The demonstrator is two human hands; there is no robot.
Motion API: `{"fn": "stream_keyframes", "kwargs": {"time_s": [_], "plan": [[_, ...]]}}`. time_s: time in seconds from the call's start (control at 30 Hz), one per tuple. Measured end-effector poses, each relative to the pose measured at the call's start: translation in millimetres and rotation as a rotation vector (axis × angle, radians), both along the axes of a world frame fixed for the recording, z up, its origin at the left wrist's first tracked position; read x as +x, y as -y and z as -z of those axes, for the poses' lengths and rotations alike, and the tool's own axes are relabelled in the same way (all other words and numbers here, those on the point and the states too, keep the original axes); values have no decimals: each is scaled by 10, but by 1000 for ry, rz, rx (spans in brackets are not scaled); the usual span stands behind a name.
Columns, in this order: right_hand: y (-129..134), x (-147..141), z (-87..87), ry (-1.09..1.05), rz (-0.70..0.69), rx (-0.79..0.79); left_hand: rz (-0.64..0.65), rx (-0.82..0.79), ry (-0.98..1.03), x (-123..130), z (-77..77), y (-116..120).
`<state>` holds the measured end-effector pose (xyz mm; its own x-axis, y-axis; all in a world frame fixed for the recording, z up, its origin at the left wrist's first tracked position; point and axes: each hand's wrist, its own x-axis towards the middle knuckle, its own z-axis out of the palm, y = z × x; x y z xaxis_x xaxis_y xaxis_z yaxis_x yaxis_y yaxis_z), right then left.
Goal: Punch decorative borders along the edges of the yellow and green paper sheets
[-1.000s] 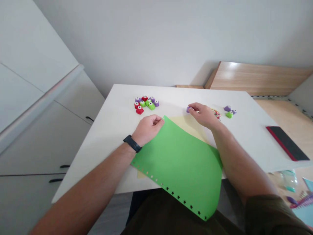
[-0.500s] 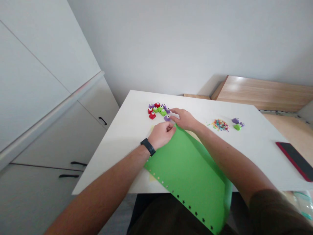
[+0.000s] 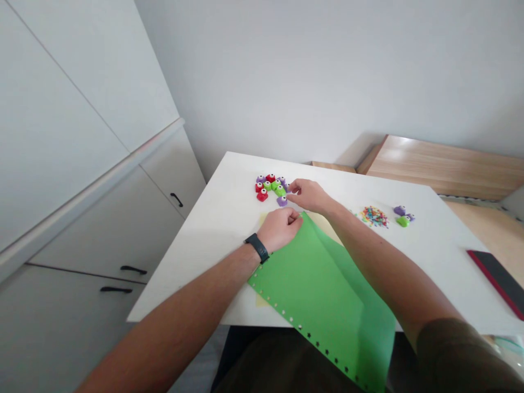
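Two bare hands work at the white desk (image 3: 196,273). The left hand (image 3: 280,229) curls its grip shut on the hidden corner of a star-punched green paper sheet (image 3: 323,305), which hangs over the desk edge. The right hand (image 3: 309,196) reaches, fingers nearly together, to red, green and purple craft punches (image 3: 270,186); whether it touches one cannot be told.

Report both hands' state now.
Left hand: closed, holding the corner of the green card.
Right hand: partly open, holding nothing visible, beside a purple craft punch.
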<state>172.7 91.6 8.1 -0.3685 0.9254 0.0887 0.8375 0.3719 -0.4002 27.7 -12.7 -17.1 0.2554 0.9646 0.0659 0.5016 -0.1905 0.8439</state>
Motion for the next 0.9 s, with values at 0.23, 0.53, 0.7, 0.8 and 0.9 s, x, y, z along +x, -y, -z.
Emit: {"fn": "stream_keyframes", "kwargs": {"time_s": [0.23,0.53,0.7,0.8,0.9], "plan": [[-54,-120,44,22,-7,20,1,1,-15,-2,-8,-1],[-156,-236,121,116,-18,42,-2,2,-31,1,-18,-3],[-156,-249,116,115,-27,63,-6,22,-29,2,-16,-8],[-143,-235,132,94,-3,73,-10,32,-27,2,-10,-6],[-134,-215,148,82,7,61,-10,32,-27,3,-1,-6]]}}
